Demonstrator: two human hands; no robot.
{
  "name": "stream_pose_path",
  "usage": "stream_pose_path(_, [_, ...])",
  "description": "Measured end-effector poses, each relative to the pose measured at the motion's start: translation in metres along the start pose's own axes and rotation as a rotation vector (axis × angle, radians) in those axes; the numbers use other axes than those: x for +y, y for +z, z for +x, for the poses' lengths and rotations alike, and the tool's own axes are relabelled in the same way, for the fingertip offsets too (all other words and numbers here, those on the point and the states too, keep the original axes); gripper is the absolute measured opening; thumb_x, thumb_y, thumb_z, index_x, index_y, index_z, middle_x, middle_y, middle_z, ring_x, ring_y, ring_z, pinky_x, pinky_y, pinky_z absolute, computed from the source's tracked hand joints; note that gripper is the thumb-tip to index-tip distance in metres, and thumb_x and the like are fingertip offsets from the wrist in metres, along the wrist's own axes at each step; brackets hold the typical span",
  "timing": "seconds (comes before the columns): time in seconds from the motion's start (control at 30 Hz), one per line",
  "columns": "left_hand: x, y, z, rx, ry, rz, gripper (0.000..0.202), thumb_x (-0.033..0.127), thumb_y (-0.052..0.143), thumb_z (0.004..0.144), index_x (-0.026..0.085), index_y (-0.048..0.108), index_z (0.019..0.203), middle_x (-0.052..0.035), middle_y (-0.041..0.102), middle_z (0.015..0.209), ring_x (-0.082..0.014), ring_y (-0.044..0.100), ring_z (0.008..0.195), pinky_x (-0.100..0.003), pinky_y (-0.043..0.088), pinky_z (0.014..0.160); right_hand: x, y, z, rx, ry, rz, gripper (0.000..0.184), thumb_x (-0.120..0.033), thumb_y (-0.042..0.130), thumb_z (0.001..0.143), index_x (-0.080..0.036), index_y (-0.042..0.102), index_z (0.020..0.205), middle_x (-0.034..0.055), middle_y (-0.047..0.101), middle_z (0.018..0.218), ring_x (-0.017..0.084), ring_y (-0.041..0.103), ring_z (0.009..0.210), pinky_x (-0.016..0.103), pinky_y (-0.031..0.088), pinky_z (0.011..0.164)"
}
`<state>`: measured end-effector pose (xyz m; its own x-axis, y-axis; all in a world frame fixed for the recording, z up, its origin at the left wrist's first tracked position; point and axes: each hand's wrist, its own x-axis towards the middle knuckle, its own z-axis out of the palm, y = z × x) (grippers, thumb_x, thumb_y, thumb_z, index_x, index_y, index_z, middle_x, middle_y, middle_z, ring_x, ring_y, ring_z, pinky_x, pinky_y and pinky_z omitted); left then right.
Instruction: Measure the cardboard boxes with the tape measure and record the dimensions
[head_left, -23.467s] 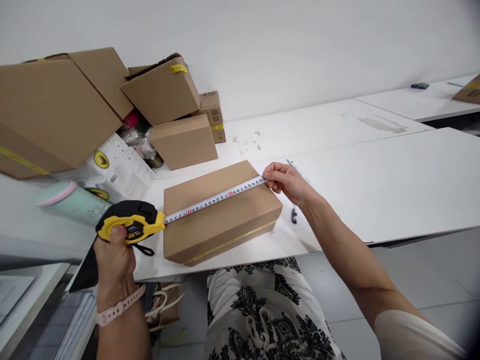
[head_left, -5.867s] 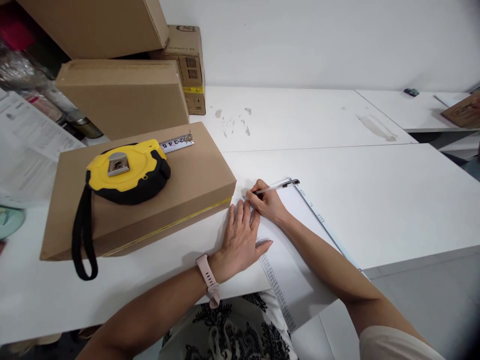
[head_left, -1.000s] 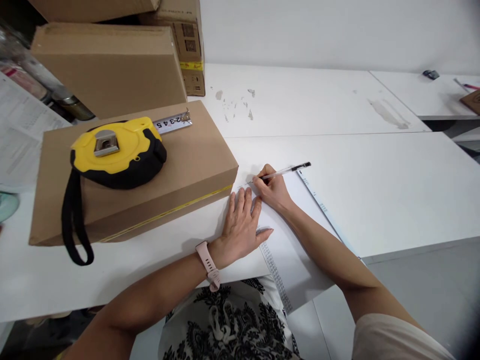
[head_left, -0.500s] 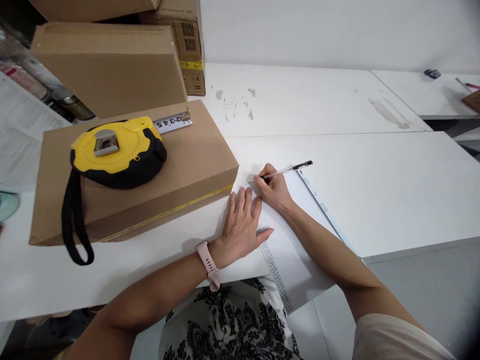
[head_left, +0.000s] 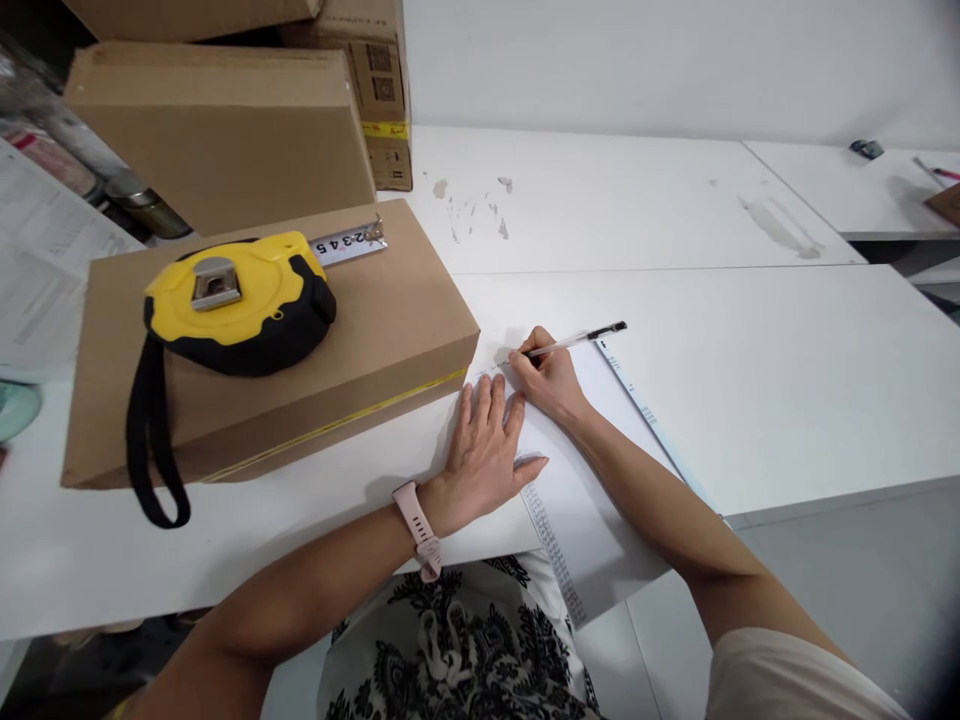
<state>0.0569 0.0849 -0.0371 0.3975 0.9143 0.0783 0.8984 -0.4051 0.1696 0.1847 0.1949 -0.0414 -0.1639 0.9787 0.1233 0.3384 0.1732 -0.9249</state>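
My right hand (head_left: 550, 381) grips a pen (head_left: 577, 340) with its tip down on a white sheet of paper (head_left: 592, 470) at the table's front edge. Flat on the same sheet, just left of the pen hand, lies my left hand (head_left: 480, 455), fingers stretched out, a pale pink watch strap on the wrist. To the left sits a flat brown cardboard box (head_left: 390, 320) with a yellow tape line along its side. On top of it rests a yellow and black tape measure (head_left: 240, 305), a short piece of blade sticking out, its black strap hanging over the box front.
More cardboard boxes (head_left: 225, 130) are stacked at the back left against the wall, beside printed papers (head_left: 37, 260) and a metal can (head_left: 146, 205). The white table (head_left: 750, 360) runs on to the right, with marks on its far part and small items on another table at far right.
Since 23.5 s ago the tape measure was set down on the box and both hands went to the paper. In the last second the pen hand only shifts slightly; the left hand stays put.
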Motion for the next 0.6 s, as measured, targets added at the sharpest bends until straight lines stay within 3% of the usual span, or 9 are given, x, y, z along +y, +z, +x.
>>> stream_pose_path(0.43, [-0.0007, -0.0002, 0.0007, -0.012, 0.004, 0.005, 0.085, 0.066, 0.046, 0.095, 0.002, 0.04, 0.15, -0.0323, 0.028, 0.161, -0.0466, 0.02, 0.152, -0.06, 0.015, 0.123, 0.0, 0.0005, -0.0012, 0.006, -0.001, -0.002, 0.018, -0.025, 0.06, 0.081, -0.023, 0.046, 0.07, -0.0056, 0.045, 0.061, 0.012, 0.039, 0.055, 0.027, 0.031, 0.053])
stream_pose_path(0.6, [0.0, -0.0021, 0.0003, -0.019, 0.005, 0.0, 0.084, 0.066, 0.047, 0.095, 0.002, 0.041, 0.15, -0.0316, 0.029, 0.16, -0.0462, 0.02, 0.152, -0.059, 0.015, 0.123, 0.0009, -0.0024, -0.0008, 0.124, -0.03, 0.001, 0.021, -0.026, 0.06, 0.083, -0.024, 0.043, 0.07, -0.0054, 0.043, 0.061, 0.013, 0.039, 0.058, 0.028, 0.033, 0.056])
